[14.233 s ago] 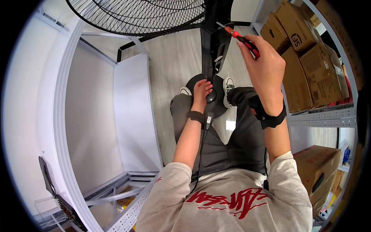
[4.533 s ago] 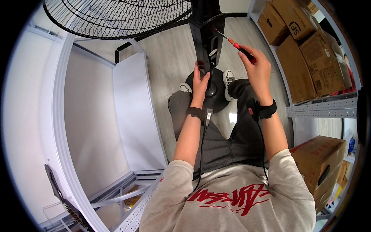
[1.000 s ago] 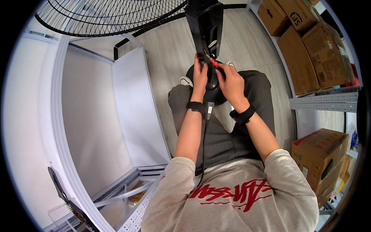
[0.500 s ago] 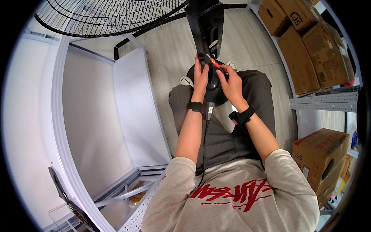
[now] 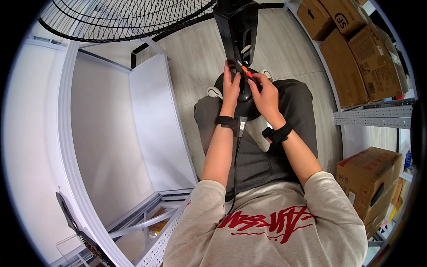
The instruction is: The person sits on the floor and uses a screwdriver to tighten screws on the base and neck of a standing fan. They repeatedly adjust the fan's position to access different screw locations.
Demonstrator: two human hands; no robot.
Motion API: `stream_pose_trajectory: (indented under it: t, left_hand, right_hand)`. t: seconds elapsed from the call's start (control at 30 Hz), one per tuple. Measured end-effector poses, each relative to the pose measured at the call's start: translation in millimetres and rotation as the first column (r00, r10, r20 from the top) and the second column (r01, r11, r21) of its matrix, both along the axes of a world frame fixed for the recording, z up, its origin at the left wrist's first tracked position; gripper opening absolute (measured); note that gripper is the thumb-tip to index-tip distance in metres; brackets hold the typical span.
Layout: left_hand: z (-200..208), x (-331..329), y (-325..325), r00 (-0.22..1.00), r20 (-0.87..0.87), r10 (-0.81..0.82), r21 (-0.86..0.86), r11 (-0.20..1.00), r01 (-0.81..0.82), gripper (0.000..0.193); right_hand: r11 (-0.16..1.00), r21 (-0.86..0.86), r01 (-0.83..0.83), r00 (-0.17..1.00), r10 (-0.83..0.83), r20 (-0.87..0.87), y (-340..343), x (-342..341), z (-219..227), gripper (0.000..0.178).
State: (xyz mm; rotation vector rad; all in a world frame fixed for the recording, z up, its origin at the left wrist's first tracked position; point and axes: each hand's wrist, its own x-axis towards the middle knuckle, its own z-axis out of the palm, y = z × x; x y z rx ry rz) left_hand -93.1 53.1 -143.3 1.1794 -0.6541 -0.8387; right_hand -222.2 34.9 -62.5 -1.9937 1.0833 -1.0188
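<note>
A black fan column [image 5: 235,33] stands in front of me, its lower end above a round black base [image 5: 251,111] between my legs. My left hand [image 5: 230,91] is closed around the lower left side of the column, thumb on the near face and fingers along the side. In my right hand [image 5: 267,95] is a screwdriver [image 5: 247,72] with a red and orange handle, pinched between thumb and fingers. Its shaft points up and left at the column's lower part. What the tip touches is too small to make out.
A black wire fan grille [image 5: 129,20] spreads across the upper left. White shelving [image 5: 153,120] stands at left. On the right, a metal rack [image 5: 373,116] carries cardboard boxes [image 5: 342,66], with another box [image 5: 369,180] lower down. A black cable [image 5: 235,173] runs over my lap.
My right fingers have shifted very slightly on the screwdriver handle. My left hand and the fan column stay where they were.
</note>
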Motion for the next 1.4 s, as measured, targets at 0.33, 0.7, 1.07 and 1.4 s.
stream_pose_trajectory:
  t: [0.33, 0.7, 1.07, 1.4]
  left_hand:
    - [4.7, -3.2, 0.0, 0.997, -0.075, 0.024, -0.011, 1.0, -0.025, 0.062]
    - [8.8, -5.7, -0.6, 0.998, -0.062, 0.03, -0.028, 0.999, -0.032, 0.063]
    - [5.7, -4.0, -1.4, 0.997, -0.072, 0.038, -0.01, 0.999, -0.039, 0.064]
    - [13.4, -5.8, 0.7, 0.995, -0.092, 0.027, -0.005, 1.0, -0.027, 0.063]
  right_hand:
    - [0.997, 0.051, 0.064, 0.998, -0.064, -0.011, 4.3, 2.5, 4.1, 0.026]
    - [0.983, 0.184, 0.0, 0.995, -0.018, 0.1, -2.7, 2.1, -5.3, 0.025]
    - [1.0, 0.002, 0.0, 1.0, 0.0, -0.016, -3.6, 0.5, -3.8, 0.021]
    - [0.954, -0.3, 0.029, 0.976, -0.091, -0.198, 2.9, -2.3, 20.5, 0.019]
